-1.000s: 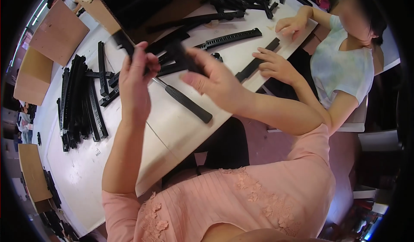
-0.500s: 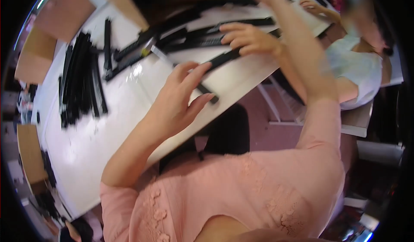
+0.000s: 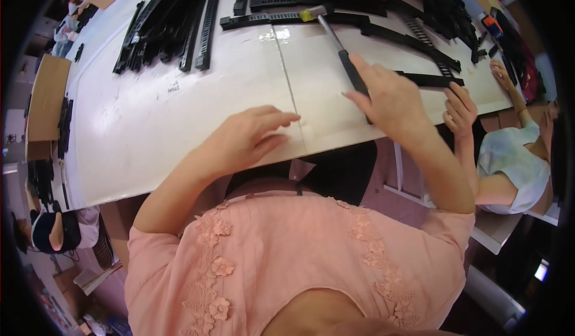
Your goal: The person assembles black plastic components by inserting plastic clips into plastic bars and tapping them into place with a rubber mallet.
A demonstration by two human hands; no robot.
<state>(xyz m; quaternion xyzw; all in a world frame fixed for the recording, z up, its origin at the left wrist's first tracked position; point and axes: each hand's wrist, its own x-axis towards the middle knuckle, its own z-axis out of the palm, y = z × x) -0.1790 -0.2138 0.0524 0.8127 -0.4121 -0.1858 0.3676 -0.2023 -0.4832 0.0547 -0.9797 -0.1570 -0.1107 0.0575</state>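
Note:
A hammer (image 3: 349, 71) with a yellow head, metal shaft and dark grip lies on the table, its head over a black slotted rail (image 3: 263, 19). My right hand (image 3: 392, 99) is over the hammer's grip, with the thumb to the left and the index finger stretched out to the right of it. Its thumb and index stand apart, and the other fingers are mostly hidden. My left hand (image 3: 251, 135) hovers low near the table's front edge, empty, fingers loosely extended. Just right of my right hand lies another black rail (image 3: 431, 80); a co-worker's hand (image 3: 461, 108) is at its end.
A pile of black rails (image 3: 173, 24) lies at the back left of the white table (image 3: 138, 132). More rails (image 3: 413, 42) spread across the back right. A co-worker (image 3: 512, 162) sits at the right. Cardboard boxes (image 3: 48, 105) stand along the left.
My right arm has drawn back from the far right, bringing its hand over the hammer's grip. My left hand has moved away from the hammer and rail. The view has turned.

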